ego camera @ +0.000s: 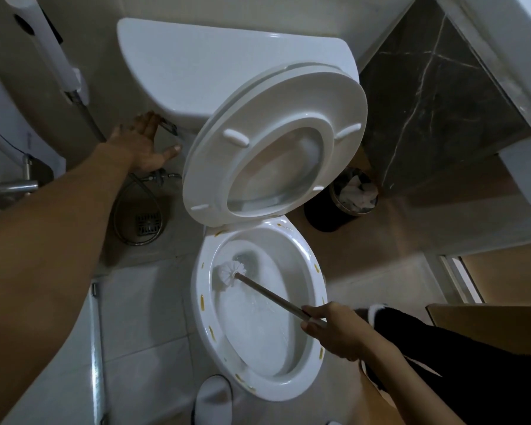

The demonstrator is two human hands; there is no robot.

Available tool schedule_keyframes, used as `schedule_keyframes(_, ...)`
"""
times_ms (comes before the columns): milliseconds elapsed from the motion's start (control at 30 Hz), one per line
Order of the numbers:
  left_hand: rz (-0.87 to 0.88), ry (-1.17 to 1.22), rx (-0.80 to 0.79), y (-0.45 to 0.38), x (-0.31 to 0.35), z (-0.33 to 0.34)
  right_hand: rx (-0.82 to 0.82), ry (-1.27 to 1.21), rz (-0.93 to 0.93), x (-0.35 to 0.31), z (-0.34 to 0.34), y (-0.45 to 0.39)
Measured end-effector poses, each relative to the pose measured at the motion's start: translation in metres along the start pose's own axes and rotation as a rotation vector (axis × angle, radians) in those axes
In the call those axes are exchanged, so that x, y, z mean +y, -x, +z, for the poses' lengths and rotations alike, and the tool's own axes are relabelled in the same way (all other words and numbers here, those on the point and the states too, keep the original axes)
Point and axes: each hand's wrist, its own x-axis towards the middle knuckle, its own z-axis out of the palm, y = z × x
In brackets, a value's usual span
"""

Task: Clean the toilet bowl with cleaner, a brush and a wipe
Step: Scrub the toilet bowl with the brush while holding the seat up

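The white toilet bowl (304,240) stands open, its seat and lid (347,96) raised against the tank (178,65). Water swirls inside the bowl. My right hand (334,329) is shut on the metal handle of the toilet brush (270,291), whose white head (229,273) rests against the bowl's inner left wall. My left hand (143,145) reaches to the tank's left side, fingers spread and touching the flush lever (167,125). Yellowish spots dot the bowl's rim.
A black waste bin (325,210) with crumpled paper stands right of the toilet by a dark marble wall (426,102). A bidet hose (126,204) loops over a floor drain (147,223) at left. A white slipper (212,397) shows at the bowl's front.
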Motion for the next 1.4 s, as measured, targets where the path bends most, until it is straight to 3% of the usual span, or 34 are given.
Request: schedule_keyframes(1400, -0.011, -0.032, 0.025, -0.003, 0.001, 0.001, 0.029, -0.028, -0.011, 0.009, 0.009, -0.004)
